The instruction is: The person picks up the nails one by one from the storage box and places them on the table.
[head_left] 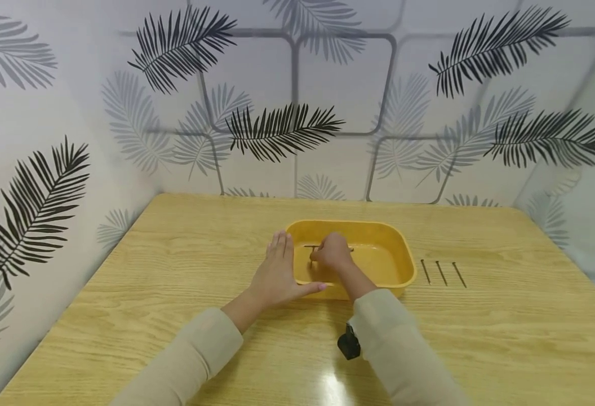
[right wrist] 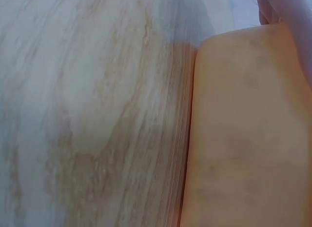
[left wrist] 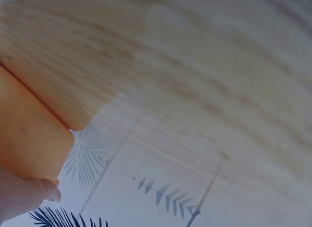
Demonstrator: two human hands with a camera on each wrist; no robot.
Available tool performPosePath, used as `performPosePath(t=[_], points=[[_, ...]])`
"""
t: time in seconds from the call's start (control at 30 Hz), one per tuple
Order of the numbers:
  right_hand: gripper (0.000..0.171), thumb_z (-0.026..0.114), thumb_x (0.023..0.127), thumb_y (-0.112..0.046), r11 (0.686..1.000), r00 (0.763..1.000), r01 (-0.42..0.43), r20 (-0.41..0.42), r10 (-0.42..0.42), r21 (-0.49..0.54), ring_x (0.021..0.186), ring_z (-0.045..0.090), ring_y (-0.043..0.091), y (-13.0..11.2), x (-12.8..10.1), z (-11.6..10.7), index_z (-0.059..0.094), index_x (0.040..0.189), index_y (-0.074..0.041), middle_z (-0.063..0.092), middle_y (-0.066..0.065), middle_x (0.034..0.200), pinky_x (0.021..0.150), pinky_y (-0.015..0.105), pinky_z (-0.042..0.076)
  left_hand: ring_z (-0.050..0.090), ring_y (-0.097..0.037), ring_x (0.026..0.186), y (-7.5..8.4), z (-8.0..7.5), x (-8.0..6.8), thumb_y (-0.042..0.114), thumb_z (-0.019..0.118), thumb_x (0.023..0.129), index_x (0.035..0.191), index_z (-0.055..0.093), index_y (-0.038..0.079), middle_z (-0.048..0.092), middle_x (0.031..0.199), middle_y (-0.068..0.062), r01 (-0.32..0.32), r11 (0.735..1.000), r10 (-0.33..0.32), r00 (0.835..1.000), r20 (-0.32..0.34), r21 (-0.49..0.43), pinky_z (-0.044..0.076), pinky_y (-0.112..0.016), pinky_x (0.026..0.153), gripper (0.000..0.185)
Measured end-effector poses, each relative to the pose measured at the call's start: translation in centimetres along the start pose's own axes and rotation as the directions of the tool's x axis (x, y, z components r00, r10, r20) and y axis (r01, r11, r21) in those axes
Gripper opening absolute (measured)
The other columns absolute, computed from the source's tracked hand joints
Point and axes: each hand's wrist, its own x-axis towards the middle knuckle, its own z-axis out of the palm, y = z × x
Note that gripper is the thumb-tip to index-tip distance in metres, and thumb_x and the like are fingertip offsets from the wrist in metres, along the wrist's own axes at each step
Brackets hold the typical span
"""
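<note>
Our two hands work at a yellow tray on a wooden surface.

We see the surface (head_left: 186, 293) carrying the yellow tray (head_left: 394, 248) near its middle, with leaf-patterned walls (head_left: 49, 141) rising behind and to either side of the tray. Our left hand (head_left: 277, 273) lies flat against the tray's left wall, fingers straight and together, thumb stretched along the tray's near rim, holding nothing. Our right hand (head_left: 333, 252) reaches inside the tray, at its left half, with fingers curled down around a thin dark nail (head_left: 311, 246) whose ends stick out on either side of the hand. Three more nails (head_left: 442, 273) lie in a row on the surface just right of the tray, apart from one another. A small black wrist camera (head_left: 349, 342) sits at our right sleeve, nearer to us than the tray.
</note>
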Motion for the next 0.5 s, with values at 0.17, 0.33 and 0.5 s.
performPosePath(t=[0.17,0.33,0.5], points=[[0.048,0.063,0.075,-0.006,0.990,0.998,0.038,0.045,-0.032,-0.137,0.042,0.020,0.008,-0.30,0.11,0.40,0.033,0.039,-0.014,0.024,-0.007,0.041,0.041,0.019,0.020,0.002,-0.037,0.144,-0.03,0.25,0.01,0.077,0.049,0.074,0.146,0.007,-0.008,0.003,0.154,-0.026,-0.008,1.000,0.008,1.000,-0.006,0.003,0.011,-0.047,0.117,0.119],[0.045,0.060,0.073,-0.002,0.982,0.997,0.062,0.054,-0.053,-0.176,0.044,0.021,0.010,-0.47,0.18,0.78,0.032,0.040,-0.013,0.023,-0.005,0.042,0.041,0.020,0.020,0.001,-0.036,0.144,-0.08,0.49,0.09,0.078,0.048,0.074,0.146,0.006,-0.007,0.002,0.154,-0.025,0.001,1.000,-0.001,1.000,-0.004,0.002,0.010,-0.046,0.117,0.119],[0.038,0.064,0.072,-0.003,0.969,0.999,0.044,0.028,-0.039,-0.242,0.051,0.032,0.014,-0.45,0.16,0.86,0.038,0.046,-0.011,0.034,-0.001,0.050,0.046,0.022,0.029,0.001,-0.036,0.144,0.07,0.76,0.12,0.071,0.055,0.075,0.146,0.006,-0.007,0.003,0.154,-0.025,0.016,1.000,-0.016,1.000,-0.002,0.006,0.010,-0.045,0.117,0.116]])
